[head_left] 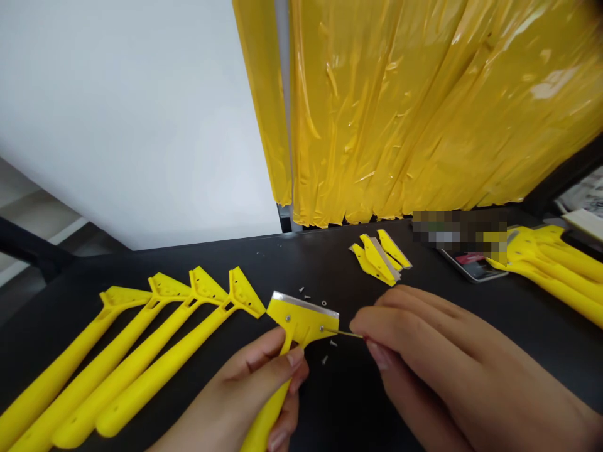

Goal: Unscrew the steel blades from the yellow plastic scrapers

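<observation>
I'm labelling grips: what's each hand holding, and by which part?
Left hand: scraper, by its upper handle. Right hand: a thin tool, by its back end.

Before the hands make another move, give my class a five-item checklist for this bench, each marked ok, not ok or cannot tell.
1. Left hand grips the scraper by its handle: ok.
2. Right hand holds the thin metal tool: ok.
3. Blade runs along the scraper's front edge: ok.
4. Seated screw at the tool's tip fully tight: cannot tell.
5. Loose screws gathered together: not ok, scattered around the scraper's head.
</observation>
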Demonstrator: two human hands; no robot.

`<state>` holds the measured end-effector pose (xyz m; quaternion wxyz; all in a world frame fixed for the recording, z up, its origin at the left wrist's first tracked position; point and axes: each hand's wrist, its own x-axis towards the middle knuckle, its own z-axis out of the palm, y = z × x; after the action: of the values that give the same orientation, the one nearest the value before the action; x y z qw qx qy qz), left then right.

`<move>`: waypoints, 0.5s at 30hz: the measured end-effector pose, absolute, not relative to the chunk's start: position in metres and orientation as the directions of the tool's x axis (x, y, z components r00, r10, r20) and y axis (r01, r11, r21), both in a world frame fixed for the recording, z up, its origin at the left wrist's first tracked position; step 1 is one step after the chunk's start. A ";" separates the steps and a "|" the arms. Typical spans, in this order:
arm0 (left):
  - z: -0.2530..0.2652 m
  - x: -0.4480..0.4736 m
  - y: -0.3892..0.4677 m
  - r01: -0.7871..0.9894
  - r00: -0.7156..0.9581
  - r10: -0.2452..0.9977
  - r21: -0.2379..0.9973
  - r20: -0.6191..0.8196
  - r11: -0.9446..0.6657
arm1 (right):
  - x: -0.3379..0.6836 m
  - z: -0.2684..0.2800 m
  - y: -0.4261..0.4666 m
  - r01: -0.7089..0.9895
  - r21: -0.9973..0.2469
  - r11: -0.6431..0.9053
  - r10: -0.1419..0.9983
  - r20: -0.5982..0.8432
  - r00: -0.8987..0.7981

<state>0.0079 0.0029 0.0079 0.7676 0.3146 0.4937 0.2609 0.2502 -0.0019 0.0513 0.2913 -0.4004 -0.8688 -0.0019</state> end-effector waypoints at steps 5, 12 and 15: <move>0.008 0.007 0.005 -0.076 0.398 0.701 0.741 -0.591 0.668 | 0.246 0.058 -0.003 0.734 -0.251 0.631 0.739 0.484 -0.469; 0.008 0.007 0.003 -0.085 0.385 0.701 0.733 -0.600 0.675 | 0.248 0.061 -0.005 0.694 -0.290 0.660 0.723 0.496 -0.481; 0.009 0.008 0.003 -0.070 0.399 0.698 0.739 -0.595 0.670 | 0.250 0.058 -0.004 0.661 -0.329 0.675 0.716 0.507 -0.479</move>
<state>0.0076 0.0033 0.0085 0.7722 0.3212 0.4887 0.2484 0.2500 -0.0039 0.0582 0.3159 -0.4009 -0.8588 0.0439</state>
